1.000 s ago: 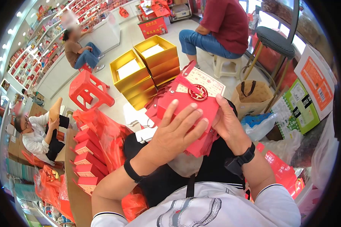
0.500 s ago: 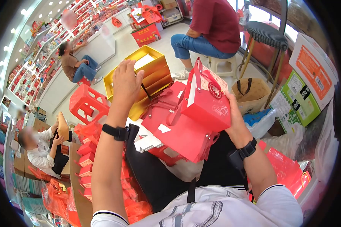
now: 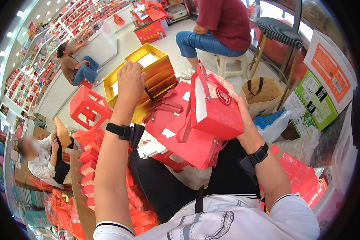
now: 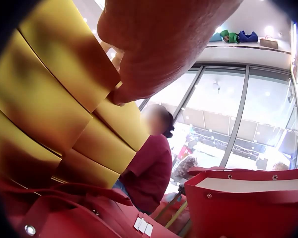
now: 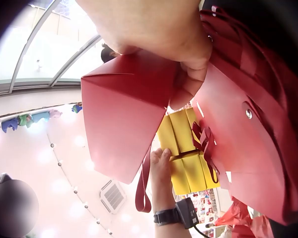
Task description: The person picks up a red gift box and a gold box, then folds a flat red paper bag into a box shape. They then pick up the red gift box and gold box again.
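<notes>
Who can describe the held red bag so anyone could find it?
Find the stacked gold boxes in the head view. Right of them, the right hand holds a red bag. Unlike the flat red bags beside it, this one is box-shaped with a round medallion.

A white label (image 3: 309,85) on the green box (image 3: 323,110) seems to say "A47", and the black label (image 3: 321,94) by it looks like "LITTLE", the rest hard to catch from here. The white carton (image 3: 330,43) next to that wears an orange label (image 3: 326,66) with a barcode (image 3: 337,84) and print too fine to read. Yellow Chinese characters cross the red box (image 3: 150,33) farther back, too small for me; marks on the red gift bag (image 3: 218,120) stay unclear.
</notes>
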A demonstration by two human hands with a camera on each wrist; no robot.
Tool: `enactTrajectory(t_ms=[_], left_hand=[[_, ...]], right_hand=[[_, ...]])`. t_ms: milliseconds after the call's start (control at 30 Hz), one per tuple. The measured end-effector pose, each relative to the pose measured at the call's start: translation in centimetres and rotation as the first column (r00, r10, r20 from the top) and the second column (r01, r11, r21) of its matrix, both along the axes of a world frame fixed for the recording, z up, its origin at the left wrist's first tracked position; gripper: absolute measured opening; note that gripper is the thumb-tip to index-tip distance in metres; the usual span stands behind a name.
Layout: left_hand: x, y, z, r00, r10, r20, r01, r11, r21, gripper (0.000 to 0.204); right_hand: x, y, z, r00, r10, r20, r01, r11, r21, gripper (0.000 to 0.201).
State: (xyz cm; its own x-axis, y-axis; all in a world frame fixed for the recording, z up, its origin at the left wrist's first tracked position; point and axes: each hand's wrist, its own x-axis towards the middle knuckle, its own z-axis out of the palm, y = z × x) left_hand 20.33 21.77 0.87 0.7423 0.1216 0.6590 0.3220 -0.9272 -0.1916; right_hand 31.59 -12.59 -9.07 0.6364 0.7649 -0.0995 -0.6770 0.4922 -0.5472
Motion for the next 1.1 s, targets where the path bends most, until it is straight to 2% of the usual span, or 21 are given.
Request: enactTrajectory(t_ms=[267,367,467,567,633,800,900,933,1033,1100], left_hand=[[-0.1,0.2,0.1,0.991,-0.098,0.089,0.093,0.994,0.054,0.026],[-0.3,-0.3,1.0,0.988,-0.119,0.100,0.117,0.993,0.020,0.023],[-1.9,-3.1,2.7,0.971,-0.202,0.125,0.204,0.979,-0.004,0.020],[-5.0,-8.4,5.0,0.951,-0.300,0.071,0.306,0.945,-0.114,0.019],[-7.3,-10.5,5.9,0.937,-0.349,-0.023,0.341,0.925,-0.167,0.020],[-12.7,-12.4,7.3,0.882,-0.438,-0.172,0.358,0.862,-0.359,0.020],[-15.4,-13.5,8.5,0.853,-0.433,-0.290,0.315,0.871,-0.376,0.022],[-15.9,-13.8,8.6,0.836,-0.449,-0.315,0.347,0.878,-0.330,0.024],[-17.1,-15.2,8.8,0.781,-0.478,-0.402,0.336,0.864,-0.374,0.028],[-17.3,-15.9,8.4,0.779,-0.468,-0.418,0.338,0.874,-0.350,0.029]], right_hand=[[0.0,0.0,0.0,1.000,0.005,0.011,-0.005,1.000,-0.015,0.051],[0.0,0.1,-0.1,1.000,-0.002,0.015,0.002,1.000,0.002,0.051],[0.2,-0.1,0.0,1.000,0.004,0.005,-0.004,1.000,-0.019,0.052],[0.2,-0.4,0.6,0.998,0.029,0.052,-0.027,0.999,-0.024,0.054],[0.1,-0.8,1.3,0.996,0.030,0.081,-0.027,0.999,-0.036,0.055],[0.9,-1.4,1.4,0.991,0.035,0.131,-0.028,0.998,-0.052,0.056],[1.8,-1.3,0.7,0.986,0.024,0.168,-0.017,0.999,-0.042,0.055],[2.0,-1.2,0.6,0.984,0.019,0.179,-0.010,0.999,-0.052,0.053],[2.0,-1.0,1.1,0.983,0.041,0.176,-0.024,0.995,-0.097,0.052],[1.9,-0.7,1.6,0.980,0.051,0.194,-0.025,0.990,-0.136,0.054]])
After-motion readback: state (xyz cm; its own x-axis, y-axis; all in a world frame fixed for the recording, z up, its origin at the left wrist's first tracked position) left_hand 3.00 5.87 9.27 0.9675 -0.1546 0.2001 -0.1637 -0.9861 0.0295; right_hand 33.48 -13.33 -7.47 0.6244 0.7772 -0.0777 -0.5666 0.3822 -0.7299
